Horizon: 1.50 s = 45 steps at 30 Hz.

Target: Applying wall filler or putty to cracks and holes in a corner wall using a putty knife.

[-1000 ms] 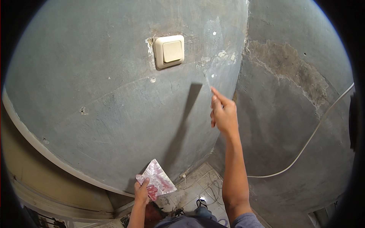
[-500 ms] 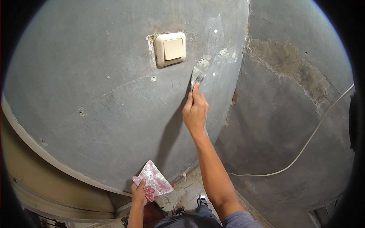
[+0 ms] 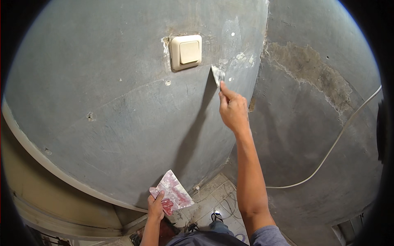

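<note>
My right hand (image 3: pixel 235 110) grips a putty knife (image 3: pixel 218 76), index finger stretched along it, its blade against the grey wall (image 3: pixel 135 106) right of and below a cream light switch (image 3: pixel 189 52). Pale filler patches (image 3: pixel 240 56) mark the wall just beyond the blade. Low down, my left hand (image 3: pixel 156 206) holds a wide, flat, triangular plastic spreader (image 3: pixel 175 192) smeared with white and reddish-pink, its thumb on top. The knife's handle is mostly hidden in my right fist.
A wall corner lies to the right; the side wall has a rough, bare plaster patch (image 3: pixel 308 65). A white cable (image 3: pixel 328 153) droops across that wall. Below is a tiled floor (image 3: pixel 217 192) with a loose cord. A pale curved edge (image 3: pixel 45 164) bounds the wall at left.
My right hand has shifted right and slightly up, and the knife blade now leans to the left. The thick filler lump near the switch looks flattened. My left hand moved slightly right with the spreader.
</note>
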Available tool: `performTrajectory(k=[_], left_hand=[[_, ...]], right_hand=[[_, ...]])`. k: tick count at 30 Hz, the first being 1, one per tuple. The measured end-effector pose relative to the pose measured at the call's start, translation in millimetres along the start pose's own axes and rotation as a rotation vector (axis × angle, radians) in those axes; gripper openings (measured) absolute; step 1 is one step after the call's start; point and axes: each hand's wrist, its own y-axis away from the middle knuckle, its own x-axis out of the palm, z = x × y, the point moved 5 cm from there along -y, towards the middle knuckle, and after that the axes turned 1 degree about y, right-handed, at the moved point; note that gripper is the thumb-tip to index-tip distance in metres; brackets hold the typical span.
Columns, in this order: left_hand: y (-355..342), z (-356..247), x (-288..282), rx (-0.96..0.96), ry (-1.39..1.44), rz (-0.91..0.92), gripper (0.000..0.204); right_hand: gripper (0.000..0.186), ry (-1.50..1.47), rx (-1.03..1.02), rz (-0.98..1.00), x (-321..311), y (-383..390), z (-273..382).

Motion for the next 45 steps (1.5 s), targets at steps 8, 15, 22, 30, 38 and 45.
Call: performTrajectory(k=[8,15,22,30,38,45], left_hand=[[-1.3,-4.6,-20.6,-0.028,0.006,-0.01,0.022],[2.1,-3.5,-13.0,-0.003,0.05,-0.017,0.021],[-3.3,-6.6,-23.0,-0.014,-0.001,-0.038,0.02],[2.2,-8.2,-0.6,-0.033,0.024,0.054,0.02],[-5.3,-5.9,-15.8,-0.011,0.05,0.041,0.02],[-0.9,4.4,-13.5,0.028,0.025,-0.057,0.021]], right_hand=[[0.028,-0.156,0.183,0.053,-7.2,30.5,-0.7],[0.028,0.016,0.01,-0.075,-7.5,-13.6,-1.0],[0.029,-0.081,0.137,0.236,3.3,38.6,12.4],[0.029,-0.077,0.197,0.082,-9.0,-2.9,0.1],[0.031,-0.361,0.43,0.305,6.0,40.8,-6.6],[0.034,-0.294,0.454,0.109,-16.1,-14.6,-77.0]])
